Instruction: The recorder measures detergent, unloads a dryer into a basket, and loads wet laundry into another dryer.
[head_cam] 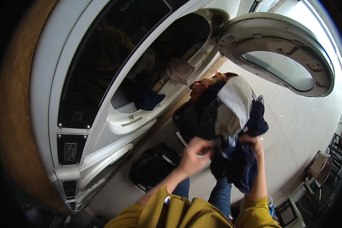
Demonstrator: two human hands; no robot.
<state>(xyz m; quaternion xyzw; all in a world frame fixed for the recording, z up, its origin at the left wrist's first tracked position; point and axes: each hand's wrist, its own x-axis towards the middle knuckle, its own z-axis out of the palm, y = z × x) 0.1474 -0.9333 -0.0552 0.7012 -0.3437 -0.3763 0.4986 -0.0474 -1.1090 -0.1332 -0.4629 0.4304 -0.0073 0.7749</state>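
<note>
A bundle of clothes, with a dark navy garment [236, 168] hanging down and a white cloth [238, 94] above it, is before me. My right hand [252, 142] grips the navy fabric at its right side. My left hand [195, 155], blurred, is at the bundle's left edge with fingers bent; whether it pinches cloth is unclear. Behind the bundle a dark laundry basket [182, 139] holds clothes, among them a red and orange patterned one [202, 87]. In the dryer's opening [115, 121] lie a navy cloth [149, 98] and a beige cloth [180, 70].
The dryer's round door [276, 54] stands open at the upper right. Another basket with black contents [154, 165] sits on the floor by the machines. A second dryer door [108, 165] is below the first. At the far right are a beige basket [320, 168] and a dark rack [336, 148].
</note>
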